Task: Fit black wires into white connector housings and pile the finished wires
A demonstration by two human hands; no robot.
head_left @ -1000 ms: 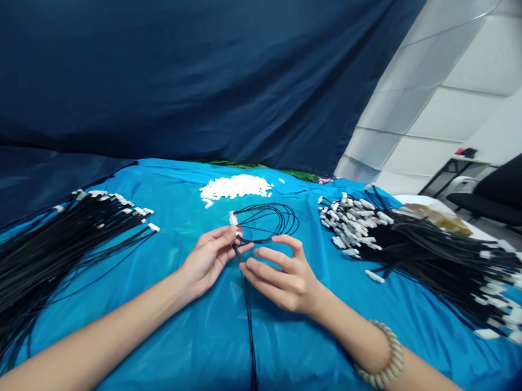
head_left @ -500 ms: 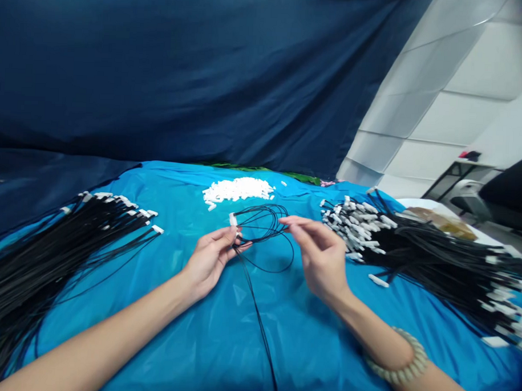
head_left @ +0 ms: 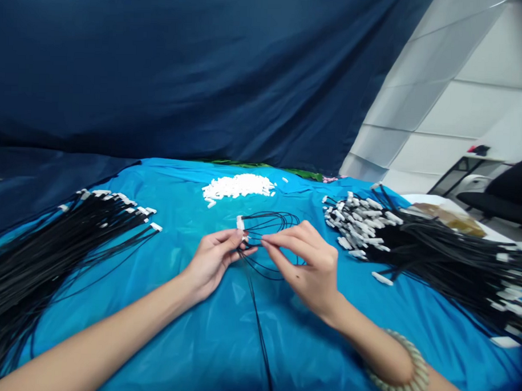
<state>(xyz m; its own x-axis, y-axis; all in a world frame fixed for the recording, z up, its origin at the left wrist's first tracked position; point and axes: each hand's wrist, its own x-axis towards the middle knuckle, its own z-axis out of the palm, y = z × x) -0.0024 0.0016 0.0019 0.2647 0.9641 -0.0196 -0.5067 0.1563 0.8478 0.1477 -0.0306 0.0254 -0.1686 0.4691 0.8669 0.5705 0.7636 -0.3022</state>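
My left hand point(head_left: 214, 258) pinches the gathered loops of a thin black cable point(head_left: 268, 223) with a white connector point(head_left: 240, 223) standing up just above the fingertips. My right hand point(head_left: 306, 261) is closed in a pinch on the same cable right beside the left fingertips, near the coil's lower edge. The coil fans out above and behind both hands over the blue cloth. A long tail of the cable point(head_left: 260, 332) runs down from the hands toward me. A beaded bracelet point(head_left: 402, 371) sits on my right wrist.
A big bundle of black cables with white ends point(head_left: 49, 245) lies at the left. Another pile of such cables point(head_left: 430, 253) lies at the right. A heap of loose white connectors point(head_left: 238, 186) sits behind the hands. Dark blue cloth hangs at the back; a black chair point(head_left: 507, 195) stands far right.
My right hand went up and right along the cable, then came back left and now pinches it beside the left fingertips. The left hand kept its hold.
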